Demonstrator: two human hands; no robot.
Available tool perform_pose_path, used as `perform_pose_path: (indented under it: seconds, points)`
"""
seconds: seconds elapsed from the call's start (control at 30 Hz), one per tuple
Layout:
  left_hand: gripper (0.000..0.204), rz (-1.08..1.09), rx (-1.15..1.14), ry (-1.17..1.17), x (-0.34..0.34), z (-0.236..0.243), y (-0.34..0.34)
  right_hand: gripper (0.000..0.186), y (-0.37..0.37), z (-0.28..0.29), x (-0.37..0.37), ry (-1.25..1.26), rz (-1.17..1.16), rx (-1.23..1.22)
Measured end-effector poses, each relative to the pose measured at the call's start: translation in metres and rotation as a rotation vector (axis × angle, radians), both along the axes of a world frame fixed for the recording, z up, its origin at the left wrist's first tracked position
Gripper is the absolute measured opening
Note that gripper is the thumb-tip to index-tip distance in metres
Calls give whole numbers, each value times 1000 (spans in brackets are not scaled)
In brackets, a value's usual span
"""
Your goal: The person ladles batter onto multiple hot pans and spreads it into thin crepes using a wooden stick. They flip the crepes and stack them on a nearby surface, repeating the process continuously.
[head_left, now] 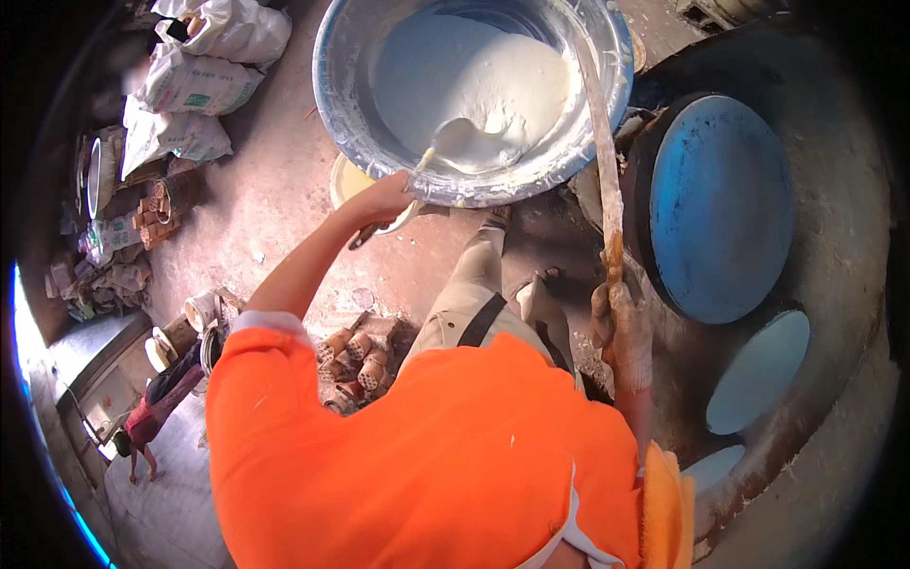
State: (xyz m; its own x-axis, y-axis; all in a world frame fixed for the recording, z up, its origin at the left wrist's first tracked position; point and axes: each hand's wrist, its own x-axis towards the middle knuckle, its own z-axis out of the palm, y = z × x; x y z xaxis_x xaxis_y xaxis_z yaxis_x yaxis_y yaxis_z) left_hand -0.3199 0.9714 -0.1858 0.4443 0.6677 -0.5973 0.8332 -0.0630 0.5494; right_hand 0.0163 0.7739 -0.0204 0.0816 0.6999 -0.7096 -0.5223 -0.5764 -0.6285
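Observation:
A large basin (pixel 334 114) with a blue rim holds a thick white liquid (pixel 474 66), its inner wall smeared with the same white. My left hand (pixel 384 197) is closed around the handle of a ladle (pixel 457 138). The ladle's bowl dips at the liquid's near side, and its dark handle end sticks out below my fist. My right hand (pixel 618 322), in a soiled work glove, grips a long wooden stick (pixel 603 142). That stick slants up past the basin's right rim, its far end over the basin's edge.
To the right lies a big round griddle (pixel 722 209) with a bluish sheen; two smaller pale-blue discs (pixel 758 372) follow below. A yellow tub (pixel 347 178) stands partly under the basin. Perforated clay-coloured cylinders (pixel 358 358), white sacks (pixel 194 85) and a bending person (pixel 152 427) are at left.

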Motion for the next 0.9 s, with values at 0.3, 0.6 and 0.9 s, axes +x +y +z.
perform_pose_path:
  seconds: [0.3,0.6,0.9]
  points:
    - [11,650,-1162,-456,76,-27,41,16,51,-42,-10,-348,95,-18]
    - [7,846,-1389,-916,106,-4,30,22,87,-82,-17,-1588,908,12]
    - [11,777,-1401,-1265,83,188,3,56,65,33,-4,-1681,854,200]
